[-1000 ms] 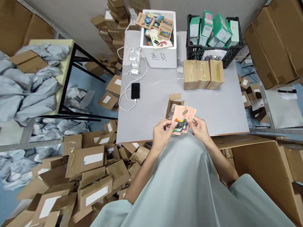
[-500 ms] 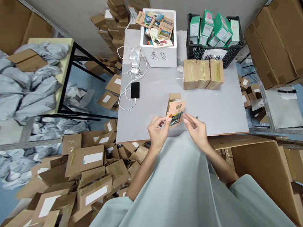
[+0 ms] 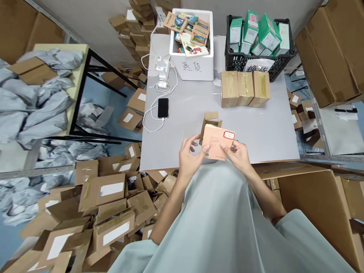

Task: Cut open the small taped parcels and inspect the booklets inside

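A small peach-coloured book (image 3: pixel 217 143) is held up at the table's front edge, showing a side with printed lines, a barcode and a red-framed label. My right hand (image 3: pixel 238 153) grips its right side, thumb on the near face and fingers behind. At the lower left corner my left hand (image 3: pixel 192 155) pinches it with the thumb. Just behind the book stands a small cardboard box (image 3: pixel 209 117) with its top flap up; the book hides its lower part.
On the grey table (image 3: pixel 187 102) are three taped boxes (image 3: pixel 245 89), a phone (image 3: pixel 163 108) on a cable, a white foam box (image 3: pixel 193 68) of books and a black crate (image 3: pixel 286 58) of green-and-white boxes. Cardboard boxes (image 3: pixel 110 189) crowd the floor at left.
The book has turned from its pictured side to its printed side and shifted slightly right. My right hand, beside the book before, now grips its right side.
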### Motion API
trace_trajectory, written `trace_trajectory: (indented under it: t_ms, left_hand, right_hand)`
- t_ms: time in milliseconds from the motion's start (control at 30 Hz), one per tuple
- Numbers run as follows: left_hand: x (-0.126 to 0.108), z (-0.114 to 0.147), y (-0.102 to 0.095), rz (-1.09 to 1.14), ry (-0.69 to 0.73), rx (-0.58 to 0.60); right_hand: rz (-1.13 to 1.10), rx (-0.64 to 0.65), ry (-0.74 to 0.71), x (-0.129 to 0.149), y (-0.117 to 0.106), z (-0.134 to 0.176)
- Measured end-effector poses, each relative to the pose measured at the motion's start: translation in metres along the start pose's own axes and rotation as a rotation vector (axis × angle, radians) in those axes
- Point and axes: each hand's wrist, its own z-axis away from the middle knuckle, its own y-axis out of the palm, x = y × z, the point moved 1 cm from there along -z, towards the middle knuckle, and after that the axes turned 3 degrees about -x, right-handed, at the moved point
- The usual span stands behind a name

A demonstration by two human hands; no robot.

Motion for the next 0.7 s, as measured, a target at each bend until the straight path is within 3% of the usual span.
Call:
trace_trajectory:
  t_ms: [67, 133, 400, 567, 700]
  left_hand:
    - [0.005, -0.005, -0.003, 0.091, -0.109, 0.152]
    - [0.004, -0.005, -0.001, 0.127, -0.139, 0.209]
    - [-0.008, 0.009, 0.013, 0.078, -0.050, 0.056]
    - [-0.003, 0.003, 0.006, 0.002, -0.027, -0.091]
    - [-0.003, 0.008, 0.011, -0.059, 0.114, -0.098]
  right_hand:
    - [-0.014, 0.027, 0.014, 0.000, -0.004, 0.000]
    - [-0.011, 0.012, 0.031, -0.002, -0.006, -0.002]
    - [0.027, -0.060, 0.029, -0.010, -0.004, -0.010]
    - [0.285, -0.322, -0.175, 0.001, -0.005, 0.006]
    - [0.342, -0.104, -0.119, 0.006, 0.012, 0.017]
